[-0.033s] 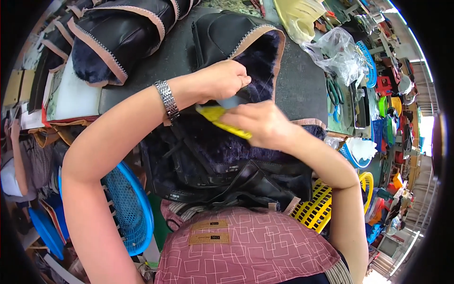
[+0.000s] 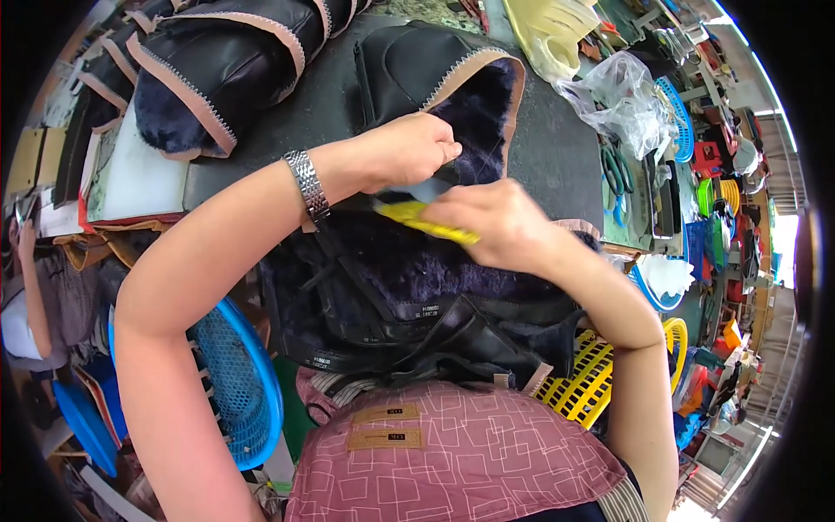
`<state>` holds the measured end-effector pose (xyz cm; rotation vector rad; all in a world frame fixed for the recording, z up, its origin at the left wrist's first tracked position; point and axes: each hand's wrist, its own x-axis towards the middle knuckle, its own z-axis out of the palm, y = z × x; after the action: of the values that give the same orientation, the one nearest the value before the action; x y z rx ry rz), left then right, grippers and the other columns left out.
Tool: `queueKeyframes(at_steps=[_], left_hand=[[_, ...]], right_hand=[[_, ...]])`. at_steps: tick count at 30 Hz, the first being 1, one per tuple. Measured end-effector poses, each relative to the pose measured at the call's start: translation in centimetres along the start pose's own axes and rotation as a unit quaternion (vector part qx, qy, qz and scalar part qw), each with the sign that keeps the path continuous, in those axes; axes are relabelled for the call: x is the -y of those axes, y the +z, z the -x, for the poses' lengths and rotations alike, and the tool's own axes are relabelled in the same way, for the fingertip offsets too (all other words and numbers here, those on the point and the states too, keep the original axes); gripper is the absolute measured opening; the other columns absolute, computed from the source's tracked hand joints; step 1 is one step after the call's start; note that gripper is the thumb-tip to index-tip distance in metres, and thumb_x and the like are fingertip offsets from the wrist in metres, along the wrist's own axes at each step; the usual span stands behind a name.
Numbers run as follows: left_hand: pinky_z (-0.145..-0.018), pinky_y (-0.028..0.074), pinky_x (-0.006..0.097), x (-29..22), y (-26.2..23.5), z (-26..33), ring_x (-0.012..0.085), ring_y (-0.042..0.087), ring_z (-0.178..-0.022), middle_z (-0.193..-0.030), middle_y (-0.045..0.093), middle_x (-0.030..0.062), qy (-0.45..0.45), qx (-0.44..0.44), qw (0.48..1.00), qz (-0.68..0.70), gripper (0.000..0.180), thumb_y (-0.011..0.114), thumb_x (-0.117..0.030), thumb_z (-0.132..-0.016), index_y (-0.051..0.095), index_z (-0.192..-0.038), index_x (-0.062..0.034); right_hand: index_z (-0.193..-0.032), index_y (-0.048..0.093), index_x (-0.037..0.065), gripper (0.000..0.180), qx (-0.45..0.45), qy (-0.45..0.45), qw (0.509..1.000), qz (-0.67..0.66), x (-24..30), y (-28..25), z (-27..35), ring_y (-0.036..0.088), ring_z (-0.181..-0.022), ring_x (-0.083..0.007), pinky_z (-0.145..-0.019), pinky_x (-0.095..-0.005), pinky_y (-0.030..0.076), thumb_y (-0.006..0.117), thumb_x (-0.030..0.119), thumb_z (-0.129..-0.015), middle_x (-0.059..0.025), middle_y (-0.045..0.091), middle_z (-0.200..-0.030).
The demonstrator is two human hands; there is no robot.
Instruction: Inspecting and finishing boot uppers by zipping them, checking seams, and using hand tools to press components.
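Note:
My left hand is closed, thumb and fingers pinched, at the opening of a black boot upper with dark fur lining and a tan zigzag-stitched edge. Its fingers partly hide what they grip. Close to its right, my right hand is wrapped round a yellow hand tool, whose exact kind I cannot make out. A pale bluish flat piece shows between the two hands. Below them, more black fur-lined uppers lie heaped over the table's front edge and against my pink apron.
Further fur-lined uppers stand in a row at the far left. A yellow shoe last, a clear plastic bag and scissors lie at the right. A blue basket and a yellow basket flank my lap.
My right hand and the yellow tool have shifted slightly to the right. The left hand stays in place on the boot upper.

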<state>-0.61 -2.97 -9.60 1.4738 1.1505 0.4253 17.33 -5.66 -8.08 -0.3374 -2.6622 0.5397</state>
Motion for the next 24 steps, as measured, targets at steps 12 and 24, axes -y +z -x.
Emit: queueKeyframes(at_steps=[12, 24], left_hand=[[-0.097, 0.038, 0.036, 3.2, 1.7, 3.6, 0.0301, 0.05, -0.114, -0.119, 0.055, 0.0189, 0.261, -0.037, 0.949, -0.171, 0.039, 0.05, -0.029, -0.091, 0.053, -0.117, -0.0005], [-0.104, 0.022, 0.061, 2.6, 2.9, 4.0, 0.0413, 0.02, -0.133, -0.145, 0.024, 0.014, 0.251, 0.007, 0.831, -0.497, 0.076, 0.075, -0.036, -0.066, 0.039, -0.134, -0.0317]], right_hand=[[-0.101, 0.055, -0.003, 0.025, -0.369, 0.295, 0.869, -0.144, -10.6, -14.1, 4.9, 0.065, -0.068, -0.015, -0.062, -0.0252, 0.051, 0.05, 0.02, -0.093, -0.0108, 0.066, -0.087], [-0.11, 0.053, 0.001, 0.042, -0.346, 0.145, 0.882, 0.285, -11.6, -10.4, 1.8, 0.06, -0.086, -0.0331, -0.074, -0.0415, 0.049, 0.066, 0.024, -0.078, -0.016, 0.06, -0.097]])
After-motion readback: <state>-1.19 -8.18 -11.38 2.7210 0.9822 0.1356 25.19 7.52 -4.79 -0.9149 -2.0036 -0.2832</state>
